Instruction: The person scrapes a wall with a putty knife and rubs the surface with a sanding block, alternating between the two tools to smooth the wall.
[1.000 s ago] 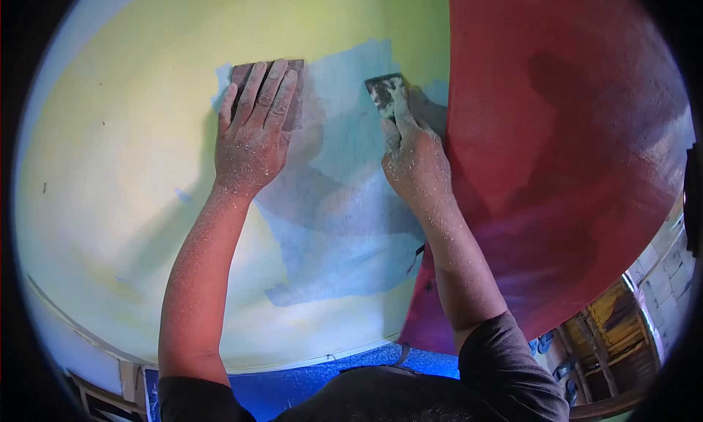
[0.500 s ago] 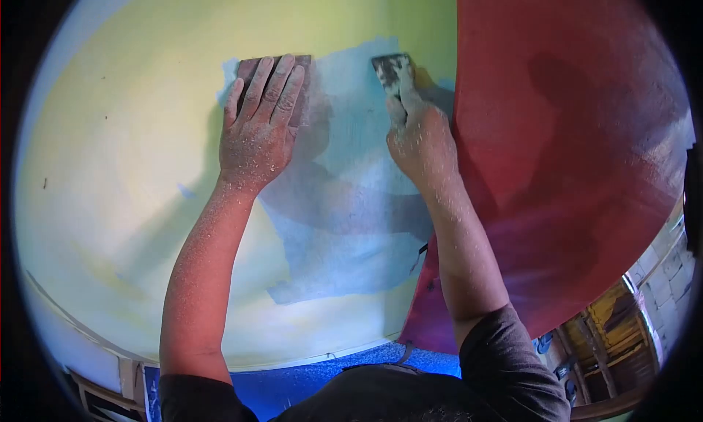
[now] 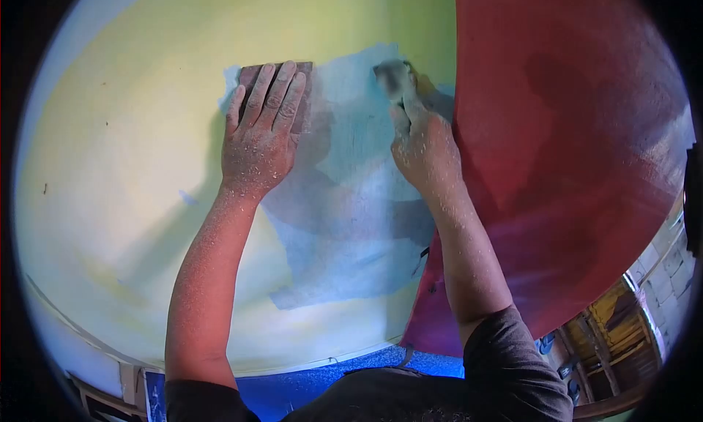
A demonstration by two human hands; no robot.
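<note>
Two arms up (left hand (image 3: 260, 140) flat)

Nothing readable here, honestly: no words, labels, brand marks, numbers or signs show up on the painted wall (image 3: 132, 166) or on anything else in view.
</note>
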